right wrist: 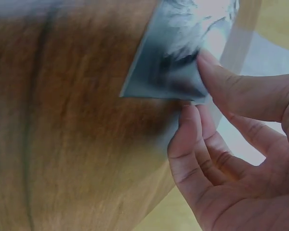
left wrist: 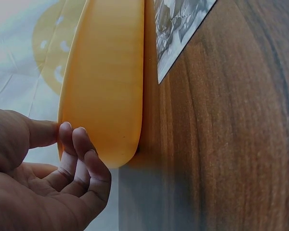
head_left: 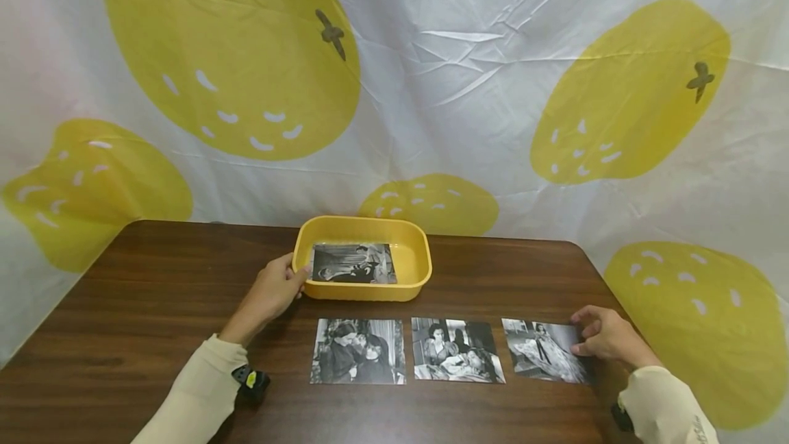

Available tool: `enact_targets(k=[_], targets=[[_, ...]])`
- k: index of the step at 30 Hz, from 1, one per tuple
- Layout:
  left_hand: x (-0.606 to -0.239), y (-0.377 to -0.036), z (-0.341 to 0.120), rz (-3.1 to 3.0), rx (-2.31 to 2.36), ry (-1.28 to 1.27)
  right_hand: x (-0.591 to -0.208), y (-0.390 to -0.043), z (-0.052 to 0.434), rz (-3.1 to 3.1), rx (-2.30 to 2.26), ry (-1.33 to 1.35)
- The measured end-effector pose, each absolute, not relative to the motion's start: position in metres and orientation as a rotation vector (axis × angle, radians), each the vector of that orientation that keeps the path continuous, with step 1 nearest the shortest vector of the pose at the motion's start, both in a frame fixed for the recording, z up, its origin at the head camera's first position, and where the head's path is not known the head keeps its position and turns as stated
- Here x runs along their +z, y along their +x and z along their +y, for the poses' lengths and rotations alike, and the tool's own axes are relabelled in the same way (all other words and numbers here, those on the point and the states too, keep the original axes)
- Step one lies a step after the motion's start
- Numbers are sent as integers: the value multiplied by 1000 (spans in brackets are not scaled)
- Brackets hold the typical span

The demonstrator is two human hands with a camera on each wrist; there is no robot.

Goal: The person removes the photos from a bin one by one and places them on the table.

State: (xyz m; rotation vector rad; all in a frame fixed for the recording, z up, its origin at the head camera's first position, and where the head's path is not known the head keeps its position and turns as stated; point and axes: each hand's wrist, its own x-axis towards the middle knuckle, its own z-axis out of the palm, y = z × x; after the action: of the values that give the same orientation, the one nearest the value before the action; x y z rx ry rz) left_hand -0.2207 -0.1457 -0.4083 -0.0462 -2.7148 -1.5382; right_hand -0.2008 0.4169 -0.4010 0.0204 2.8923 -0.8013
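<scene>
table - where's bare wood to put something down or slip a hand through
Bare table lies left of the yellow tray and left hand, and right of the tray above the right hand. Crowded: the near row of three photos, with narrow gaps.

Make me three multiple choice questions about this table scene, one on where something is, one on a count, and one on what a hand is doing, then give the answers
1. Where does the yellow tray stand?
A. behind the row of photos
B. at the table's right end
C. on the person's lap

2. How many photos lie on the table outside the tray?
A. one
B. three
C. five

3. What is the right hand doing?
A. resting flat on bare wood
B. pinching the rightmost photo at its edge
C. gripping the tray

Answers: 1 A, the tray sits beyond the photo row. 2 B, three lie side by side; a fourth is in the tray. 3 B, thumb and fingers close on that photo's edge.
</scene>
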Motion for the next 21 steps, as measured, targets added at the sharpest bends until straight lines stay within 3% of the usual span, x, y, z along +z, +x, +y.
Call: enact_targets(k=[8,21], targets=[[-407,-220,-146,-2719,-1532,-43,-377,-215,393,3006,-826,-128],[-408,-222,-147,-2715,-1518,-55,-330,-270,270,2961,-985,-450]])
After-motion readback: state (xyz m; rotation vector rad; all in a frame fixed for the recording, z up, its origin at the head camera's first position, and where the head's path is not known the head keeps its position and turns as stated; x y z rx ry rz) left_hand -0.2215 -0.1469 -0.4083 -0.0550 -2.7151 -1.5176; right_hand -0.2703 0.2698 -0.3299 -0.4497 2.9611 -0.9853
